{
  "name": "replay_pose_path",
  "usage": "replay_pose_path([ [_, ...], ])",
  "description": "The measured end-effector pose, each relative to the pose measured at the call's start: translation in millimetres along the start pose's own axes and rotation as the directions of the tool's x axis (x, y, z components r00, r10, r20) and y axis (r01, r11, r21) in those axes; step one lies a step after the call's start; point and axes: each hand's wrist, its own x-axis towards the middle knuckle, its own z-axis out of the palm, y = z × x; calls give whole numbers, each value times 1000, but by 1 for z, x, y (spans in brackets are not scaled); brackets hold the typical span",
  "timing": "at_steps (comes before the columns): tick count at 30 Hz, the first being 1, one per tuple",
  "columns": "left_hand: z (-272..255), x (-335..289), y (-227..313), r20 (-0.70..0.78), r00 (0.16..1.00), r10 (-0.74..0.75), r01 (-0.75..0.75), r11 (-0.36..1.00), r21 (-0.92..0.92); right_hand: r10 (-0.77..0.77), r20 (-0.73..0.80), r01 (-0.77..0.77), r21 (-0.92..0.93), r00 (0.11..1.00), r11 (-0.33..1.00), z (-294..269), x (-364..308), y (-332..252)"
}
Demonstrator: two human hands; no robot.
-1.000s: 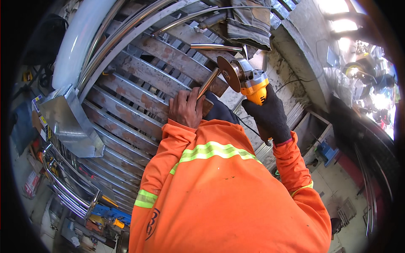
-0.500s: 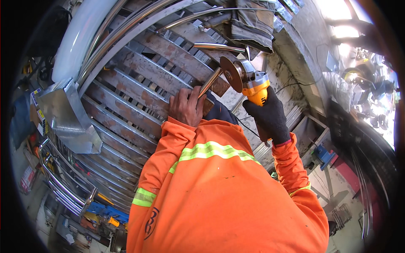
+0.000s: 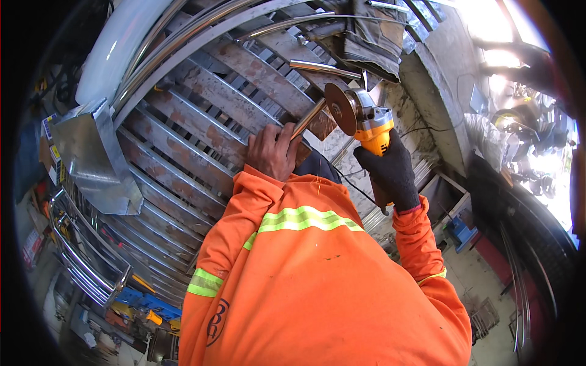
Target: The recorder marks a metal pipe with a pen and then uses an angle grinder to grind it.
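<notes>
Steel tube (image 3: pixel 309 119): slanted, far end at the left edge of the brown disc (image 3: pixel 340 110) on the yellow-and-grey grinder (image 3: pixel 373 129). New since the last two views: fine orange sparks (image 3: pixel 318 183), strung near side and left of the grinder, down against the orange shirt (image 3: pixel 317 256). None seen half a second ago. Reading: the disc is now biting metal, so the work has gone from lining up to abrading. Contact point itself too small to make out.

Tube and disc otherwise match their earlier set; whole view has slipped a little.

Left hand (image 3: pixel 268 151), bare, left of the grinder on its near side: fingers closed in around the tube, beside a brown block (image 3: pixel 301 154). Right hand (image 3: pixel 390 168), dark glove, on the grinder's near end, fingers wrapped about its body.

Outward: another shiny tube (image 3: pixel 323 68) just beyond the grinder, to its left; dark cloth (image 3: pixel 369 52) farther beyond. Rust-marked steel bars (image 3: pixel 213 135) spread left of the grinder; bent sheet metal (image 3: pixel 101 165) well apart, far left.
</notes>
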Motion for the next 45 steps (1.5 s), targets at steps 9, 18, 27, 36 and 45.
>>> replay_pose_path([
  [9,0,1,1,-10,1000,-17,17,1000,-7,33,-1,-33,-50,999,998,0,2,5],
  [18,1,0,0,-21,1000,-7,7,1000,-7,-16,-26,14,-106,1000,994,0,2,3],
  [27,5,-1,-1,-48,999,-10,9,1000,-7,-26,7,26,-106,1000,994,-1,0,5],
  [36,8,-2,-2,-68,998,15,-14,1000,11,-91,-61,76,-217,994,973,2,-2,9],
  [45,11,-4,-3,-55,998,1,0,1000,13,-80,31,81,-36,996,996,-2,0,11],
])
